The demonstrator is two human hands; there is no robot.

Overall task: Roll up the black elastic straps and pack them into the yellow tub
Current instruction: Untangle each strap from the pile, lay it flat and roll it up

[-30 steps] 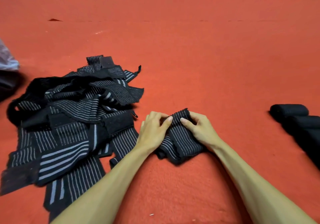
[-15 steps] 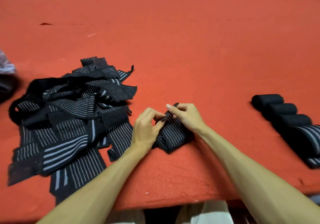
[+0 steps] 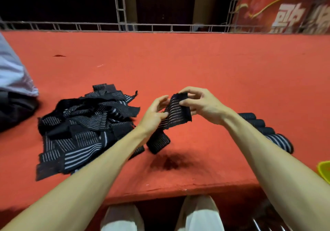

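A sliver of the yellow tub (image 3: 324,171) showed at the near right edge of view. Above the red surface (image 3: 196,66), the left hand (image 3: 154,116) and right hand (image 3: 201,105) both pinched one black elastic strap (image 3: 175,112), its tail hanging, probably to start a tight roll. Beyond lay the loose strap pile (image 3: 85,123) at left and the rolled straps (image 3: 262,127) at right, seemingly awaiting packing.
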